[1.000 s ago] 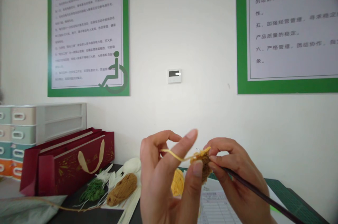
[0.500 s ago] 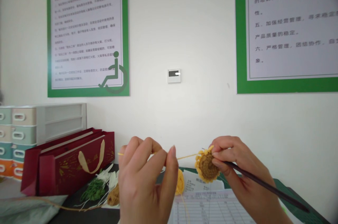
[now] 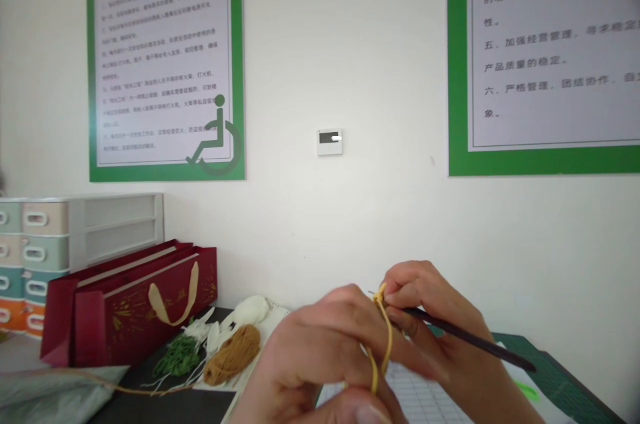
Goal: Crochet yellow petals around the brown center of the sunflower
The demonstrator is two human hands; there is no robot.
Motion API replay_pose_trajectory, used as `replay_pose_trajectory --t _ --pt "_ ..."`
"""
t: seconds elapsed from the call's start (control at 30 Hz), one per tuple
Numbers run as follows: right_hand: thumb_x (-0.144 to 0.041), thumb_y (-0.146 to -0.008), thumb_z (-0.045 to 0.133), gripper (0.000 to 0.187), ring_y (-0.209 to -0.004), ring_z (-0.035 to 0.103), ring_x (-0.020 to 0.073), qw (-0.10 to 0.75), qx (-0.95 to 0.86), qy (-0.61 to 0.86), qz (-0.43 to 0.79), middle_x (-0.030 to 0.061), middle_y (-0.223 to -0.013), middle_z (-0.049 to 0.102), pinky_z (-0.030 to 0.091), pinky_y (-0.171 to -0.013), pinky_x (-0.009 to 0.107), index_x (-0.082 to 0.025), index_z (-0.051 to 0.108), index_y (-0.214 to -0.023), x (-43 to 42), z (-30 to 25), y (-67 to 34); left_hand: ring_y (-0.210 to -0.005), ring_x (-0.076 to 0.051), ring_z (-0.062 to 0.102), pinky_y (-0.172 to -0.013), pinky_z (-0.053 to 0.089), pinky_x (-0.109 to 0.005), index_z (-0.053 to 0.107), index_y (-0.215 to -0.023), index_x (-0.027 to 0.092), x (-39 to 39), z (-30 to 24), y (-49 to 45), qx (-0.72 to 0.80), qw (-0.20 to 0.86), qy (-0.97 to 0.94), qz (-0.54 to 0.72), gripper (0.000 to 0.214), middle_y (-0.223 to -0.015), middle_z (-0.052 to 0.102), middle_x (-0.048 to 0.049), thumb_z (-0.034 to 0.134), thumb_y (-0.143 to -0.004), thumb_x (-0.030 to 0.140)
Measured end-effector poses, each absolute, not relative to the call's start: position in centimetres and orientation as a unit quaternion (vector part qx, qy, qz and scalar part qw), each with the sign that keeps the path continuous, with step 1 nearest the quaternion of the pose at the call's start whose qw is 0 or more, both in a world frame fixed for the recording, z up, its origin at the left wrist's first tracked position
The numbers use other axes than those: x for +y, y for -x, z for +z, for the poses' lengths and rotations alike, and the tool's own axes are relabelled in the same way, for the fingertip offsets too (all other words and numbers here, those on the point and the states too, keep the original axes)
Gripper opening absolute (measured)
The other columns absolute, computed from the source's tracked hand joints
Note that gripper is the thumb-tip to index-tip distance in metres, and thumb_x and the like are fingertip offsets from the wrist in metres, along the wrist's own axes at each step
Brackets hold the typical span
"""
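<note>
My right hand [image 3: 430, 317] pinches a dark crochet hook [image 3: 470, 339] whose handle slants down to the right. The hook's tip sits at a loop of yellow yarn [image 3: 383, 337] that runs down between my hands. My left hand [image 3: 325, 357] lies in front, back towards the camera, fingers curled round the yarn and covering the crocheted flower piece, which is hidden. Both hands touch at the yarn, above a printed paper sheet [image 3: 425, 397].
A red gift bag [image 3: 125, 304] lies at the left, before stacked plastic drawers [image 3: 60, 237]. Brown yarn [image 3: 233, 354], green yarn [image 3: 175, 357] and white pieces [image 3: 250, 311] lie on the dark table. A green cutting mat [image 3: 555, 377] is at the right. Posters hang on the wall.
My left hand has moved right and closed over the crocheted piece, which showed before and is now covered. The yarn strand, stretched sideways earlier, now hangs between my hands.
</note>
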State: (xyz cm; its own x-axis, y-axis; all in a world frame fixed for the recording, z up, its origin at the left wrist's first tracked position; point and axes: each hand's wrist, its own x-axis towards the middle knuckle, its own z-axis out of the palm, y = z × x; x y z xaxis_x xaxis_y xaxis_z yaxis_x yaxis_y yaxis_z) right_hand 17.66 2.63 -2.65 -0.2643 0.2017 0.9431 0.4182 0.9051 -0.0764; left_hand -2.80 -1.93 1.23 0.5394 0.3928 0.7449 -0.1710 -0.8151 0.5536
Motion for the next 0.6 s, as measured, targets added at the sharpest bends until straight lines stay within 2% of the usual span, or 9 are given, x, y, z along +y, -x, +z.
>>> replay_pose_trajectory --t 0.07,0.13,0.17,0.2,0.27,0.33,0.43,0.53,0.6 --pt "-0.015 -0.101 0.056 0.013 -0.087 0.063 0.0162 0.566 -0.795 0.200 -0.084 0.0013 -0.094 0.067 0.055 -0.072 0.029 -0.025 0.059 -0.094 2.4 -2.6 -17.5 -0.096 -0.029 0.071 -0.089 0.052 -0.044 0.087 -0.092 0.030 -1.4 0.7 2.4 0.098 0.257 -0.783 0.558 0.031 -0.113 0.082 -0.0108 0.060 -0.100 0.042" --pt "-0.012 -0.100 0.057 0.014 -0.090 0.062 0.0159 0.559 -0.798 0.206 -0.088 0.0012 -0.096 0.066 0.055 -0.075 0.029 -0.025 0.058 -0.094 2.4 -2.6 -17.5 -0.108 -0.029 0.067 -0.100 0.047 -0.044 0.085 -0.101 0.032 -0.2 0.2 2.1 0.155 0.155 -0.762 0.610 0.025 -0.121 0.080 -0.0075 0.059 -0.102 0.031" --pt "-0.011 -0.099 0.058 0.015 -0.092 0.062 0.0160 0.559 -0.799 0.204 -0.090 0.0012 -0.096 0.066 0.054 -0.076 0.029 -0.024 0.057 -0.094 2.5 -2.7 -17.5 -0.116 -0.028 0.064 -0.104 0.044 -0.044 0.081 -0.112 0.032 0.5 -0.1 1.9 0.186 0.084 -0.755 0.623 0.025 -0.128 0.077 -0.0062 0.062 -0.100 0.022" --pt "-0.010 -0.099 0.058 0.015 -0.093 0.061 0.0159 0.561 -0.798 0.199 -0.092 0.0013 -0.096 0.065 0.054 -0.077 0.029 -0.024 0.056 -0.093 2.6 -2.7 -17.5 -0.121 -0.028 0.059 -0.107 0.041 -0.044 0.074 -0.127 0.031 1.2 -0.2 1.8 0.219 0.006 -0.745 0.630 0.035 -0.136 0.073 -0.0073 0.062 -0.099 0.015" --pt "-0.010 -0.099 0.059 0.015 -0.094 0.060 0.0155 0.564 -0.797 0.193 -0.098 0.0014 -0.096 0.064 0.053 -0.078 0.029 -0.023 0.056 -0.093 2.7 -2.7 -17.5 -0.119 -0.028 0.053 -0.105 0.041 -0.045 0.064 -0.140 0.024 2.5 -0.5 1.5 0.272 -0.115 -0.749 0.593 0.048 -0.142 0.067 -0.0117 0.057 -0.097 0.004" --pt "-0.009 -0.099 0.059 0.015 -0.094 0.059 0.0152 0.566 -0.795 0.190 -0.108 0.0015 -0.097 0.064 0.052 -0.079 0.029 -0.023 0.056 -0.093 2.7 -2.7 -17.5 -0.110 -0.029 0.049 -0.098 0.042 -0.045 0.067 -0.127 0.018 3.2 -0.6 1.2 0.300 -0.182 -0.750 0.562 0.040 -0.129 0.069 -0.0145 0.055 -0.094 0.000" --pt "-0.008 -0.099 0.058 0.016 -0.094 0.059 0.0155 0.564 -0.792 0.197 -0.123 0.0016 -0.096 0.064 0.051 -0.079 0.029 -0.023 0.056 -0.094 2.8 -2.7 -17.7 -0.095 -0.027 0.045 -0.083 0.041 -0.041 0.066 -0.088 0.017 2.9 -0.5 1.0 0.322 -0.179 -0.751 0.548 0.017 -0.095 0.060 -0.0102 0.059 -0.093 0.003" --pt "-0.008 -0.099 0.058 0.017 -0.095 0.057 0.0163 0.561 -0.786 0.224 -0.129 0.0014 -0.097 0.064 0.049 -0.080 0.030 -0.023 0.055 -0.092 2.9 -2.9 -17.9 -0.088 -0.025 0.042 -0.076 0.036 -0.038 0.050 -0.070 0.020 2.1 -0.3 1.3 0.310 -0.103 -0.755 0.569 0.028 -0.084 0.046 -0.0040 0.058 -0.093 0.007" --pt "-0.007 -0.098 0.057 0.018 -0.095 0.057 0.0162 0.562 -0.783 0.236 -0.126 0.0010 -0.097 0.064 0.049 -0.081 0.030 -0.024 0.055 -0.092 3.0 -3.0 -18.1 -0.089 -0.024 0.043 -0.076 0.035 -0.038 0.048 -0.063 0.020 1.9 -0.2 1.9 0.261 -0.008 -0.761 0.593 0.036 -0.082 0.044 -0.0033 0.053 -0.097 0.011"
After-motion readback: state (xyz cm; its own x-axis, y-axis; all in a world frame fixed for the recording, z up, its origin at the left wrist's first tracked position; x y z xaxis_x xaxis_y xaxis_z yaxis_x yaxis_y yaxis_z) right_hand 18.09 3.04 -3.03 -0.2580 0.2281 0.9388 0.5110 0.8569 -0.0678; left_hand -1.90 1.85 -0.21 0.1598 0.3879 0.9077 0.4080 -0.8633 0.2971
